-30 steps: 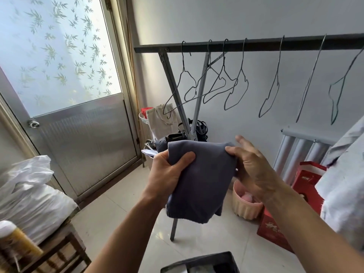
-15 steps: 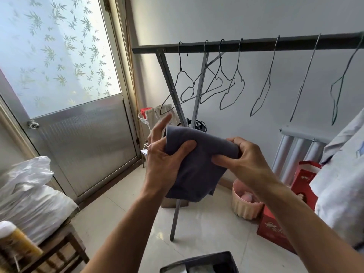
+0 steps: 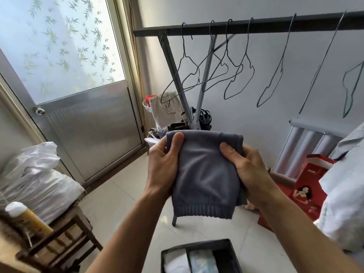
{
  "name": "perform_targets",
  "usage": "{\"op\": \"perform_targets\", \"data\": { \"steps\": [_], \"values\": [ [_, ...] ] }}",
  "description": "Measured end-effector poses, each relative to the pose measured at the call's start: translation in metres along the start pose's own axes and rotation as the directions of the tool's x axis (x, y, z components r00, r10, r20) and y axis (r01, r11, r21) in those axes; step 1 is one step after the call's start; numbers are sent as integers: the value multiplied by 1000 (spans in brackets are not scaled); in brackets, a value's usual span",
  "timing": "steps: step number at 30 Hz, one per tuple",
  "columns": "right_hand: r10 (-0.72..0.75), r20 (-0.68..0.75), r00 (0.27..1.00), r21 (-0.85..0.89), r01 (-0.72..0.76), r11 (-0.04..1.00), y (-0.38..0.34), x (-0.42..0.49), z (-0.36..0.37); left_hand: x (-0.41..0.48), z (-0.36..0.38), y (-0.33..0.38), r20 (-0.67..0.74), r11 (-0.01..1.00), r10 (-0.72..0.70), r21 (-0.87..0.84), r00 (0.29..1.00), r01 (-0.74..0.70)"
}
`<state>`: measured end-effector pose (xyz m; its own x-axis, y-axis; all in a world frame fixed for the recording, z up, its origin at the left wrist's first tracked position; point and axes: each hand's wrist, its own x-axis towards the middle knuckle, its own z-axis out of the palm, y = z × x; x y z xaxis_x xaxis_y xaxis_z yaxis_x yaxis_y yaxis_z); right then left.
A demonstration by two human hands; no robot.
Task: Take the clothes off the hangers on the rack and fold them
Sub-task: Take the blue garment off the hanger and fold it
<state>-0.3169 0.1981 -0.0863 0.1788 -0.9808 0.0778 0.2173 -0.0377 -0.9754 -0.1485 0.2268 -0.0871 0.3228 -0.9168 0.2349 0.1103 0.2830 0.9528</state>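
Behind, bare wire hangers [image 3: 234,75] hang on the dark rack [image 3: 256,26] against a white wall. My left hand [image 3: 163,166] and right hand [image 3: 246,170] grip the folded grey garment [image 3: 204,174] at chest height, thumbs pressed on its front, fingers curled behind.

Pale tiled floor [image 3: 122,203] carries everything. Rack [image 3: 256,26] stands on it, one foot planted just below the fingers [image 3: 176,141]. Its bar runs above them, with bare wire hangers [image 3: 238,75] hooked along it. Black box [image 3: 199,257] on floor, lower still, folded cloth inside. Red carton [image 3: 307,192] on floor, right of the fingers. Wooden stool [image 3: 65,229] far left, white bags [image 3: 39,184] heaped on top. Cloth tote [image 3: 167,111] and clutter beyond the fingers, at the rack's base.
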Motion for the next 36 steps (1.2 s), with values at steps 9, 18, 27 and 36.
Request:
{"op": "perform_targets", "data": {
  "steps": [9,18,27,36],
  "values": [
    [315,51,948,283,-316,906,37,21,-22,-3,-7,-39,193,963,-268,25,944,268],
    [477,-21,879,321,-446,835,163,39,-43,11,-23,-143,-21,927,-368,73,929,369],
    [556,-209,805,282,-494,822,258,75,-51,20,-51,-252,3,796,-603,-53,797,603],
    [704,-278,653,138,-699,702,421,85,-85,1,-88,-419,-19,667,-741,102,671,738]
  ]
}}
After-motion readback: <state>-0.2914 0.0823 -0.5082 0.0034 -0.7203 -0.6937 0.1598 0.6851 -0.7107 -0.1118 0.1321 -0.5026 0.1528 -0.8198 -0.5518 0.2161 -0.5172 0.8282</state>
